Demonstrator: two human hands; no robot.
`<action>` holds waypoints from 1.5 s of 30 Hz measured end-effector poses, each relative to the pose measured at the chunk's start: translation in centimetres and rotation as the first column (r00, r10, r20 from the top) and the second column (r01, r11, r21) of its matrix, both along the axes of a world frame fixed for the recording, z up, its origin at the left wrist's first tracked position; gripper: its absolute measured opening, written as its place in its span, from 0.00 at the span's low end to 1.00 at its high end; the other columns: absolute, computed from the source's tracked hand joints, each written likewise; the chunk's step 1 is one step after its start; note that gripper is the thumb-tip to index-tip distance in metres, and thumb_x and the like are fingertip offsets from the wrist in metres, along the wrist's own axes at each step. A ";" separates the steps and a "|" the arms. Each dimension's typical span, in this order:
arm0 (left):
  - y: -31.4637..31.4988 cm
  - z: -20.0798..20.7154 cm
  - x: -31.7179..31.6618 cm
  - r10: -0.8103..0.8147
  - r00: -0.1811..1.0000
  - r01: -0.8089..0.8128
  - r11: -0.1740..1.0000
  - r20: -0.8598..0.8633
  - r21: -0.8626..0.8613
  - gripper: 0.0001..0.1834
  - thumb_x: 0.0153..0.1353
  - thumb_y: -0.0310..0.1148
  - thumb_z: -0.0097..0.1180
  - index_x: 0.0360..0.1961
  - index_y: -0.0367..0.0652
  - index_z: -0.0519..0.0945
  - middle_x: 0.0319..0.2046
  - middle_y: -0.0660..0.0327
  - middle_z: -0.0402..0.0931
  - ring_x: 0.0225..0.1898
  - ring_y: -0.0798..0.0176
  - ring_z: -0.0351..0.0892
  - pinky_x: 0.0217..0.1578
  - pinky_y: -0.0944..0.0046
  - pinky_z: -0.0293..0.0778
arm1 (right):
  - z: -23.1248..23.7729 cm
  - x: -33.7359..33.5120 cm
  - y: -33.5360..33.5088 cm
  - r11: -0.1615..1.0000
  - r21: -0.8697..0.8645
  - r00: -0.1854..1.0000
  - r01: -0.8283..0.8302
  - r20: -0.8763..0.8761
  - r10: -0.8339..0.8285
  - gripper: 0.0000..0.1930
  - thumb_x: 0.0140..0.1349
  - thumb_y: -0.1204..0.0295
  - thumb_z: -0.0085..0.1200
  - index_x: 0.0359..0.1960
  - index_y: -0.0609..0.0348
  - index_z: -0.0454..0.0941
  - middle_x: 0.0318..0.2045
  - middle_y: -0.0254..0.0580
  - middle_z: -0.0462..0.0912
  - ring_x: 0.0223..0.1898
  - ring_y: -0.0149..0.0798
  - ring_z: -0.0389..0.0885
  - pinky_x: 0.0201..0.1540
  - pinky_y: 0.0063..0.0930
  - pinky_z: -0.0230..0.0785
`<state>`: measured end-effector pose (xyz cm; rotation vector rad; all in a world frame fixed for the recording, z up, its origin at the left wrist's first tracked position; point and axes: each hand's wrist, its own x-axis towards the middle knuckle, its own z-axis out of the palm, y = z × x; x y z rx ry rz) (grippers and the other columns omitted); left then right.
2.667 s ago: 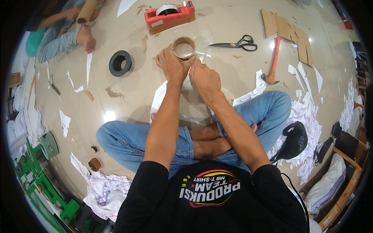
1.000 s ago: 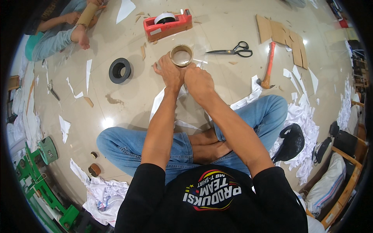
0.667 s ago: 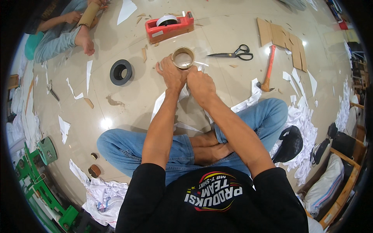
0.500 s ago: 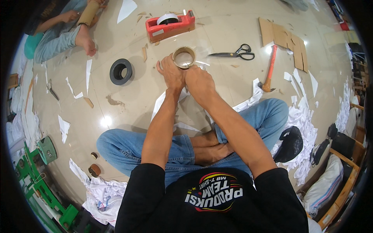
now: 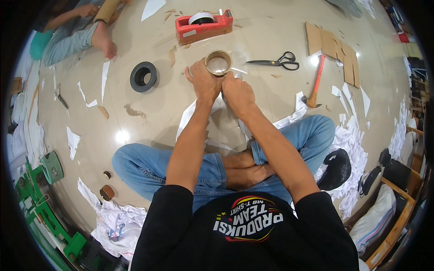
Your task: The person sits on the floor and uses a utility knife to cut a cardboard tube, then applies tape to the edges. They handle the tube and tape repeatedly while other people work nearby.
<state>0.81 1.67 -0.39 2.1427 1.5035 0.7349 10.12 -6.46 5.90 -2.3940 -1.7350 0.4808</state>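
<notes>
Straight ahead of me stands a short brown cardboard tube (image 5: 219,53), its round open end facing up. My left hand (image 5: 204,81) is closed around the tube's near left side. Against its near right side, my right hand (image 5: 238,91) is closed in a pinch, and what lies between those fingers is hidden. A thin white strip (image 5: 238,70) pokes out beside the right knuckles. Black-handled scissors (image 5: 275,62) lie to the right, and beyond the tube sits a red tape dispenser (image 5: 204,30) with a white roll.
A black spool (image 5: 143,77) rests on the left. An orange-handled hammer (image 5: 318,81) and cardboard pieces (image 5: 333,45) are on the right. White scraps and cloth (image 5: 348,151) surround my crossed legs. Another person's bare foot (image 5: 104,40) is at the far left, below a cardboard tube (image 5: 107,11).
The whole view has shifted slightly, so the tube and dispenser appear a little farther right and up. Both hands keep nearly the same hold at the tube.
</notes>
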 end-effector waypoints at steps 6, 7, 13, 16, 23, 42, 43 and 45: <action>-0.5 -0.7 -0.2 0.028 0.999 -0.026 0.997 -0.023 0.074 0.47 0.51 0.59 0.76 0.66 0.47 0.70 0.57 0.59 0.73 0.68 0.54 0.67 0.77 0.29 0.38 | 2.9 -0.3 -0.5 0.999 0.041 0.995 0.006 -0.096 -0.002 0.14 0.75 0.67 0.47 0.45 0.69 0.76 0.32 0.66 0.88 0.35 0.67 0.89 0.41 0.55 0.83; -0.5 -1.1 -0.3 0.015 0.998 -0.010 0.996 -0.054 0.090 0.48 0.50 0.59 0.76 0.67 0.48 0.70 0.58 0.60 0.73 0.68 0.54 0.67 0.77 0.28 0.38 | 3.4 -0.2 -0.9 0.998 0.061 0.993 -0.001 -0.118 0.008 0.15 0.76 0.66 0.46 0.46 0.70 0.76 0.32 0.66 0.88 0.35 0.68 0.88 0.42 0.56 0.82; 0.5 -0.6 0.1 0.078 0.997 -0.078 0.994 0.005 0.083 0.52 0.46 0.61 0.77 0.68 0.48 0.69 0.58 0.59 0.73 0.69 0.54 0.66 0.77 0.30 0.39 | 8.7 -3.7 -0.8 0.994 -0.008 0.952 0.106 -0.289 -0.104 0.19 0.78 0.63 0.43 0.51 0.70 0.77 0.34 0.69 0.87 0.41 0.69 0.87 0.45 0.60 0.77; -0.4 0.6 0.3 0.067 0.997 -0.067 0.998 0.032 0.001 0.52 0.44 0.59 0.78 0.66 0.47 0.70 0.58 0.59 0.73 0.68 0.54 0.67 0.77 0.31 0.40 | 5.5 -2.1 -1.5 0.974 0.174 0.913 0.148 -0.403 -0.067 0.19 0.77 0.62 0.44 0.48 0.69 0.79 0.33 0.69 0.86 0.38 0.65 0.87 0.42 0.55 0.75; 0.0 0.7 0.4 0.043 0.999 -0.043 0.999 0.009 -0.027 0.50 0.44 0.52 0.79 0.66 0.44 0.70 0.56 0.57 0.73 0.68 0.51 0.67 0.77 0.34 0.41 | 0.2 1.4 -0.3 0.924 0.036 0.681 0.382 -0.686 -0.255 0.22 0.76 0.59 0.46 0.37 0.69 0.81 0.25 0.56 0.80 0.26 0.48 0.77 0.35 0.40 0.71; 0.1 0.7 0.6 0.059 0.997 -0.061 0.998 -0.049 -0.028 0.50 0.44 0.57 0.77 0.65 0.44 0.70 0.55 0.57 0.72 0.67 0.53 0.67 0.79 0.37 0.43 | -0.6 1.9 -0.5 0.928 -0.032 0.666 0.371 -0.687 -0.290 0.22 0.76 0.59 0.43 0.37 0.67 0.81 0.27 0.54 0.82 0.31 0.47 0.81 0.39 0.40 0.72; 0.2 0.7 0.6 0.061 0.997 -0.063 0.998 -0.051 -0.026 0.50 0.44 0.57 0.77 0.65 0.44 0.70 0.55 0.57 0.72 0.67 0.53 0.67 0.78 0.37 0.43 | -0.8 1.9 -0.6 0.933 -0.016 0.687 0.359 -0.672 -0.276 0.22 0.76 0.59 0.43 0.37 0.67 0.81 0.28 0.56 0.83 0.32 0.49 0.82 0.41 0.42 0.72; 0.2 0.7 0.6 0.060 0.997 -0.061 0.998 -0.053 -0.021 0.50 0.44 0.56 0.77 0.65 0.44 0.70 0.55 0.57 0.72 0.67 0.53 0.67 0.78 0.37 0.43 | -0.7 1.9 -0.7 0.939 -0.003 0.711 0.343 -0.653 -0.262 0.22 0.76 0.59 0.43 0.38 0.68 0.81 0.29 0.59 0.83 0.33 0.53 0.82 0.43 0.44 0.73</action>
